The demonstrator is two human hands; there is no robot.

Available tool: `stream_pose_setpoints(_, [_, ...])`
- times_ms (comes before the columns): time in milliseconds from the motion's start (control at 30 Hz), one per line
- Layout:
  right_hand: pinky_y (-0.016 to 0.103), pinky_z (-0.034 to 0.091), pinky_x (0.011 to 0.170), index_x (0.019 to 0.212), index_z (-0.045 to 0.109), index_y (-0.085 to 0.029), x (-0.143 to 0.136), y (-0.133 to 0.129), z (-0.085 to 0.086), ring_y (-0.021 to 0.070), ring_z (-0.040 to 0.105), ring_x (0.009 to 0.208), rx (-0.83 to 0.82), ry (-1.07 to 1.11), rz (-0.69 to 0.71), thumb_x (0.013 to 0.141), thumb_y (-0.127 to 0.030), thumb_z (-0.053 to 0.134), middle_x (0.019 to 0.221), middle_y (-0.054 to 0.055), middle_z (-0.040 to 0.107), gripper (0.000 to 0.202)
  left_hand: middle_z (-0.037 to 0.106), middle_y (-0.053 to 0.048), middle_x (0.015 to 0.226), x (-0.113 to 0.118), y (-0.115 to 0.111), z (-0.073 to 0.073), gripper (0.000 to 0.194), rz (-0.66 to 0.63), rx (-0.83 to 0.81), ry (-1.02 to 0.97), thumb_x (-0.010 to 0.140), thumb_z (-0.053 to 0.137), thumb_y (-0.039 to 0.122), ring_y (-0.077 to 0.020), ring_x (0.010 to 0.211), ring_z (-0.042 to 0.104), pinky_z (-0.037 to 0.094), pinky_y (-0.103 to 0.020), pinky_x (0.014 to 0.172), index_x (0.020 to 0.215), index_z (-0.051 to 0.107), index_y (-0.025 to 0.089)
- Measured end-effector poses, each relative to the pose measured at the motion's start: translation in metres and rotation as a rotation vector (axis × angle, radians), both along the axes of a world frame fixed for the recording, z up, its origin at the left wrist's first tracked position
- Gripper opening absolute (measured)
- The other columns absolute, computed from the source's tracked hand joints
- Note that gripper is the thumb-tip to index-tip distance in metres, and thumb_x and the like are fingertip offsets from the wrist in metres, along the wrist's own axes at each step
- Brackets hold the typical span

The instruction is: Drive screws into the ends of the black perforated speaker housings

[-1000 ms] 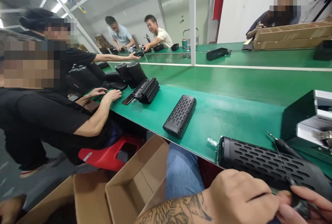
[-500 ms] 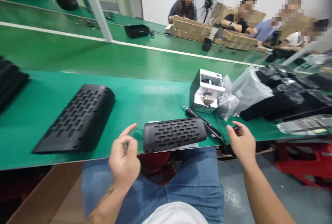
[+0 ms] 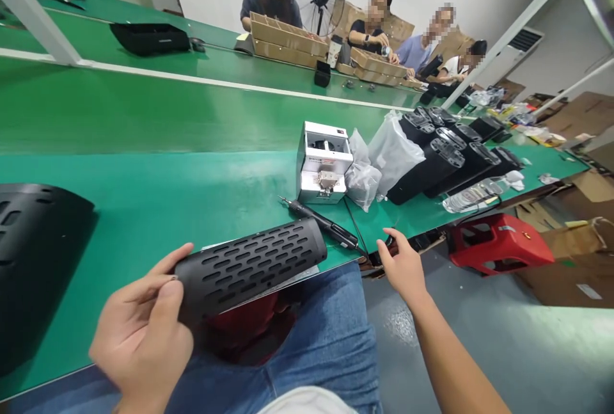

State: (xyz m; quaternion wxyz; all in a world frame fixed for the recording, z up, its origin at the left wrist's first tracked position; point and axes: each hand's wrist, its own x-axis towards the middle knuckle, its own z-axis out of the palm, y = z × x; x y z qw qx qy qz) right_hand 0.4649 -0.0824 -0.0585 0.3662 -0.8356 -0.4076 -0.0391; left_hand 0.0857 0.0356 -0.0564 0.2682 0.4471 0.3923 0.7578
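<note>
A black slotted casing lies at the near edge of the green bench. Beside its left end is my left hand, thumb and forefinger pinched on something tiny that I cannot make out. My right hand hovers past the bench edge, thumb and fingers apart, with a small dark thing partly hidden behind the fingers. A black electric screwdriver rests behind the casing, its tip pointing left. Behind it stands a white and grey box-shaped device. A larger black slotted casing is at the far left.
Plastic bags and a group of black casings stand on the right of the bench. A red stool is on the floor at the right. Several people work with cardboard boxes across the bench.
The view has swung to the right, so the bench items appear further left. My left hand's thumb and forefinger have come together near the casing's end.
</note>
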Motion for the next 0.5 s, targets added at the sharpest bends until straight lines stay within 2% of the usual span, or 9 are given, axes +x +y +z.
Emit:
stream_pose_setpoints(100, [0.032,0.051,0.072,0.138,0.067,-0.023,0.001,-0.006,-0.008,0.0204,0.065,0.071,-0.017,0.021,0.029,0.099,-0.059,0.056,0.082,0.003,0.072,0.054,0.085,-0.006,0.114,-0.006,-0.003,-0.004,0.012,-0.034,-0.047,0.011,0.071,0.079,0.03,-0.0459,0.118,0.077,0.065,-0.054,0.082,0.07,0.068,0.024])
stream_pose_setpoints(167, [0.032,0.05,0.07,0.139,0.067,-0.023,0.005,-0.009,-0.011,0.0197,0.063,0.067,-0.042,0.021,0.052,0.101,-0.057,0.054,0.078,0.003,0.071,0.053,0.085,-0.01,0.114,-0.009,-0.001,-0.008,0.01,-0.036,-0.025,0.053,0.067,0.078,0.024,-0.0469,0.118,0.077,0.062,-0.042,0.069,0.07,0.069,0.021])
stream_pose_setpoints(233, [0.033,0.051,0.069,0.141,0.066,-0.022,0.01,-0.009,-0.013,0.0203,0.063,0.067,-0.068,0.005,0.068,0.102,-0.054,0.052,0.081,0.004,0.072,0.052,0.085,-0.013,0.11,-0.009,0.002,-0.012,0.011,-0.017,0.029,0.059,0.065,0.078,0.02,-0.0467,0.115,0.078,0.058,-0.034,0.064,0.071,0.069,0.018])
stream_pose_setpoints(333, [0.034,0.053,0.071,0.143,0.065,-0.022,0.016,-0.006,-0.014,0.0222,0.067,0.075,-0.112,-0.044,0.089,0.103,-0.049,0.05,0.094,0.008,0.076,0.051,0.085,-0.013,0.102,-0.005,0.006,-0.01,0.01,0.04,0.056,0.071,0.066,0.077,0.018,-0.0436,0.107,0.081,0.056,-0.031,0.065,0.069,0.068,0.016])
stream_pose_setpoints(500, [0.035,0.056,0.08,0.145,0.065,-0.023,0.025,0.004,-0.01,0.0246,0.073,0.095,-0.174,-0.173,0.102,0.105,-0.041,0.047,0.121,0.011,0.077,0.048,0.08,-0.01,0.085,0.003,0.007,0.001,0.012,0.088,0.036,0.102,0.064,0.075,0.02,-0.0413,0.097,0.082,0.052,-0.029,0.061,0.062,0.064,0.016])
